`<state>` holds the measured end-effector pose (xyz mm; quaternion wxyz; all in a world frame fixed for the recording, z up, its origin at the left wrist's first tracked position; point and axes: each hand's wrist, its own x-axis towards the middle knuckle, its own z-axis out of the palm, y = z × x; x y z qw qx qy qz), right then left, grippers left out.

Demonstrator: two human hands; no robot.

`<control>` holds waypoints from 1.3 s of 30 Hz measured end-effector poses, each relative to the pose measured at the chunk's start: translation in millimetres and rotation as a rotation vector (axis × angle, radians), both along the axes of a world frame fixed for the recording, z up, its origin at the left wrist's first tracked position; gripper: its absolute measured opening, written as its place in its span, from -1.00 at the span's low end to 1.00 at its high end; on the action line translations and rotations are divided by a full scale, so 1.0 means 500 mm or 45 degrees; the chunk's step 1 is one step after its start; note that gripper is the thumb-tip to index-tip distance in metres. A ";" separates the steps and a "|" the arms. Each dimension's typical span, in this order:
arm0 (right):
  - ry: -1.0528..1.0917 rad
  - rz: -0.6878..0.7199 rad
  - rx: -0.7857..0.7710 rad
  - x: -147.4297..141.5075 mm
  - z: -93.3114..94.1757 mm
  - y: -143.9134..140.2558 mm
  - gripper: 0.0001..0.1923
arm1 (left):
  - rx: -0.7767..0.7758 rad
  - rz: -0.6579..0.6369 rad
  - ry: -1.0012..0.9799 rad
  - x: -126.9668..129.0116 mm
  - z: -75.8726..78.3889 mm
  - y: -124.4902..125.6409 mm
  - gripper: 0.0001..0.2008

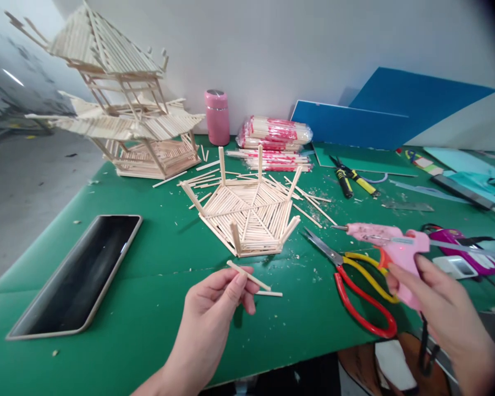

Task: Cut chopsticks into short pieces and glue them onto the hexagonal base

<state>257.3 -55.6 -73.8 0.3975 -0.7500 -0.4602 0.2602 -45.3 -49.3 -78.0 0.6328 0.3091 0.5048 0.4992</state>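
Note:
My left hand (pixel 216 300) pinches a short wooden stick (pixel 253 279) between thumb and fingers, just in front of a hexagonal base of glued sticks (pixel 247 212) with upright posts on the green mat (pixel 157 258). A second short stick (pixel 269 293) lies on the mat under the held one. My right hand (pixel 445 313) grips the handle of a pink hot glue gun (pixel 385 239), its nozzle pointing left toward the base. Red and yellow scissors (pixel 357 280) lie below the gun.
A tall stick pagoda model (pixel 119 104) stands at the back left. A phone (pixel 80 272) lies front left. A pink bottle (pixel 217 116), packs of chopsticks (pixel 274 135), pliers (pixel 355 179), blue boards (pixel 379 115) and a purple glue gun (pixel 466 256) lie around.

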 end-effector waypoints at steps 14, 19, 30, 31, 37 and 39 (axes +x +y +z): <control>-0.630 0.024 0.175 -0.039 0.015 0.036 -0.66 | -0.244 0.145 -0.384 0.066 0.003 0.001 -0.86; -0.251 0.553 0.148 -0.191 0.011 0.005 -0.85 | -0.269 0.205 -0.442 0.080 0.003 0.009 -0.86; 0.347 0.260 0.151 -0.240 -0.039 0.062 -0.69 | -0.279 0.362 -0.449 0.090 -0.003 0.030 -0.78; 0.402 0.251 0.165 -0.243 -0.039 0.069 -0.67 | -0.279 0.367 -0.452 0.092 -0.003 0.032 -0.78; 0.748 0.269 0.188 -0.271 -0.039 0.103 -0.65 | -0.276 0.402 -0.472 0.102 -0.001 0.041 -0.78; 0.855 0.299 0.171 -0.278 -0.048 0.108 -0.65 | -0.277 0.414 -0.479 0.103 -0.003 0.043 -0.78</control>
